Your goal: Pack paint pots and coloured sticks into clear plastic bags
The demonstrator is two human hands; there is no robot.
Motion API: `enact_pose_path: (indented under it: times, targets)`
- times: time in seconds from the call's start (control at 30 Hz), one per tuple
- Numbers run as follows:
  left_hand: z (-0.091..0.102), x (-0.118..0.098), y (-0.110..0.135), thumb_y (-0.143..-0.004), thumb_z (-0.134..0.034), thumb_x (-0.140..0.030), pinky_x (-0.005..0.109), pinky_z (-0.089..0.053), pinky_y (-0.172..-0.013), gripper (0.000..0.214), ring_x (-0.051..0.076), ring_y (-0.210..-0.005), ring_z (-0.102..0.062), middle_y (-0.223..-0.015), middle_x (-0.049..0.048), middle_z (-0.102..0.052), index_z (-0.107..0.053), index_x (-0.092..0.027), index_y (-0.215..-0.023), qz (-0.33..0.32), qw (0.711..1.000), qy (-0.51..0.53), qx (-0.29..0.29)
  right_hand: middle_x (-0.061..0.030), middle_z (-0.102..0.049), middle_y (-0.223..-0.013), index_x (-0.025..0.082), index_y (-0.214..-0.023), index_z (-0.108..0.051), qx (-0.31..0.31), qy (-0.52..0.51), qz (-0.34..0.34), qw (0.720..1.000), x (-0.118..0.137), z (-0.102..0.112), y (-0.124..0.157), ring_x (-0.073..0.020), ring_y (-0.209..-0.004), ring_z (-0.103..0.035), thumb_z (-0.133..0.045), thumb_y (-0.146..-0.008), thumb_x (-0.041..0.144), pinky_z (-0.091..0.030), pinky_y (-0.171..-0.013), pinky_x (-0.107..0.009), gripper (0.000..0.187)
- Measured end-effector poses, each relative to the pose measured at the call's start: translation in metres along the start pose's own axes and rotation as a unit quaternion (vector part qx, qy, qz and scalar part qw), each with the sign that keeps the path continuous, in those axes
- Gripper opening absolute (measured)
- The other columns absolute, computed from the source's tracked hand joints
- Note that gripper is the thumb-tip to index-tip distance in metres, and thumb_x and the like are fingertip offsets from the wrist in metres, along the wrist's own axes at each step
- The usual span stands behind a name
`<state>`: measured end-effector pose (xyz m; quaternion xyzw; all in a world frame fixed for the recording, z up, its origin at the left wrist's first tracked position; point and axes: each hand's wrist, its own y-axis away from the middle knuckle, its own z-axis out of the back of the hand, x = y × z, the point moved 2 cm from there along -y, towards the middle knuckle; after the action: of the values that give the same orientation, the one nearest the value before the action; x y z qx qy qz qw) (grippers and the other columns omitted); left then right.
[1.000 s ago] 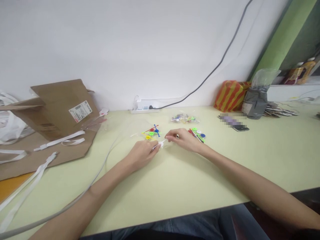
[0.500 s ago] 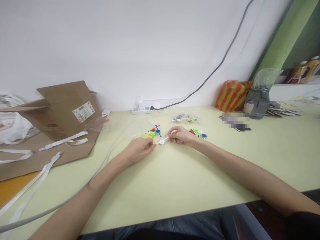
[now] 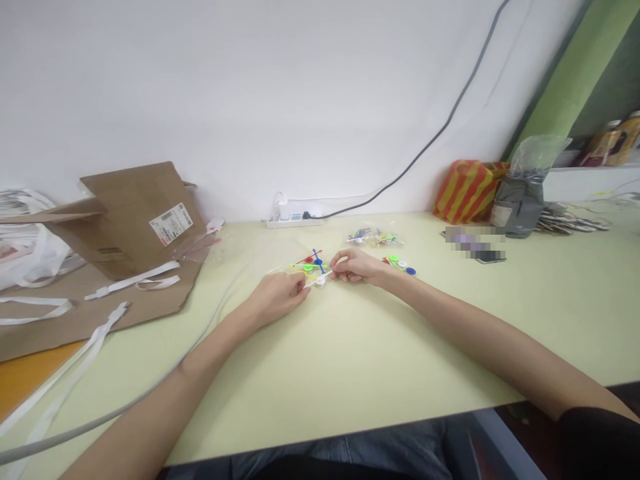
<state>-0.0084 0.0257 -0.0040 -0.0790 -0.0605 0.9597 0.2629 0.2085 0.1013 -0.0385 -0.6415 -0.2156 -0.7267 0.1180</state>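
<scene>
A white plastic arrow spinner (image 3: 321,282) with a round disc at its middle is stretched between my two hands, low over the table. My left hand (image 3: 281,293) pinches its left end, and the fingertips of my right hand (image 3: 357,268) are closed on the other end. Just behind it lies a cluster of coloured arrow spinners: a blue one (image 3: 319,261), a red one (image 3: 309,259), a green one (image 3: 309,267) and a yellow one partly hidden by my left hand. Several loose discs and arrow pieces (image 3: 401,265) lie to the right of my right hand, partly behind the wrist.
Farther back lies a clear bag of spinner parts (image 3: 373,236). A power strip (image 3: 295,221) stands against the wall. An opened cardboard box (image 3: 135,227) and a grey cable (image 3: 185,353) are on the left. A striped bag (image 3: 463,192) and a phone (image 3: 490,257) are on the right.
Both hands have shifted the white arrow spinner slightly left and back, closer to the coloured cluster. Their pinch on it continues. The camera view has moved a little.
</scene>
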Motion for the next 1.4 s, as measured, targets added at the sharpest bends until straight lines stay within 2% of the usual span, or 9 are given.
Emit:
enact_pose_path:
  times: [0.3,0.5,1.03,1.2,1.3,1.4]
  targets:
    - [-0.005,0.009,-0.003,-0.095,-0.043,-0.04,0.031,-0.025,-0.057,0.027,0.019,-0.062,-0.053,-0.072,0.0018,-0.062,-0.048,-0.022,-0.075,0.015,1.0,-0.014,-0.005,-0.0069,-0.075,-0.076,0.016,-0.082,-0.058,-0.008,0.018,0.012,1.0,-0.002,0.001,-0.001,-0.0066,-0.045,-0.054,-0.068,-0.079,0.012,-0.021,-0.032,-0.014,0.011]
    - [-0.005,0.01,-0.003,-0.096,-0.042,-0.04,0.031,-0.025,-0.057,0.027,0.019,-0.06,-0.053,-0.072,0.0017,-0.063,-0.049,-0.022,-0.076,0.036,0.999,-0.019,-0.005,-0.0048,-0.074,-0.072,0.016,-0.08,-0.06,-0.011,0.045,0.044,0.998,0.001,-0.001,-0.002,-0.006,-0.044,-0.053,-0.067,-0.081,0.012,-0.024,-0.033,-0.015,0.008]
    - [-0.003,0.014,-0.003,-0.097,-0.042,-0.044,0.031,-0.024,-0.055,0.032,0.019,-0.059,-0.055,-0.069,0.0028,-0.064,-0.055,-0.022,-0.078,0.069,0.997,-0.025,-0.021,-0.0006,-0.07,-0.066,0.018,-0.085,-0.051,-0.069,0.135,0.108,0.983,0.008,-0.01,0.002,-0.005,-0.042,-0.048,-0.065,-0.086,0.018,-0.031,-0.038,-0.014,0.014]
    - [0.001,0.012,-0.002,-0.097,-0.043,-0.048,0.03,-0.025,-0.056,0.034,0.02,-0.061,-0.057,-0.072,0.0039,-0.066,-0.057,-0.022,-0.08,0.067,0.997,-0.019,-0.018,0.001,-0.066,-0.063,0.018,-0.087,-0.053,-0.096,0.143,0.105,0.979,0.01,-0.007,0.004,-0.006,-0.041,-0.047,-0.059,-0.088,0.016,-0.03,-0.038,-0.016,0.007]
    - [0.005,0.012,-0.002,-0.1,-0.035,-0.045,0.03,-0.024,-0.057,0.038,0.02,-0.059,-0.054,-0.065,0.0032,-0.06,-0.053,-0.022,-0.076,0.082,0.995,-0.032,-0.048,0.0024,-0.063,-0.06,0.018,-0.091,-0.054,-0.145,0.143,0.119,0.972,0.016,0.005,0.012,-0.0069,-0.041,-0.044,-0.053,-0.089,0.015,-0.031,-0.04,-0.017,0.004]
    - [0.011,0.014,-0.001,-0.102,-0.029,-0.039,0.031,-0.023,-0.058,0.038,0.019,-0.055,-0.049,-0.057,0.0009,-0.05,-0.048,-0.023,-0.073,0.115,0.985,-0.02,-0.125,0.0009,-0.065,-0.066,0.018,-0.099,-0.058,-0.21,0.169,0.144,0.952,0.022,0.025,0.026,-0.0083,-0.045,-0.045,-0.049,-0.089,0.016,-0.034,-0.044,-0.019,0.013]
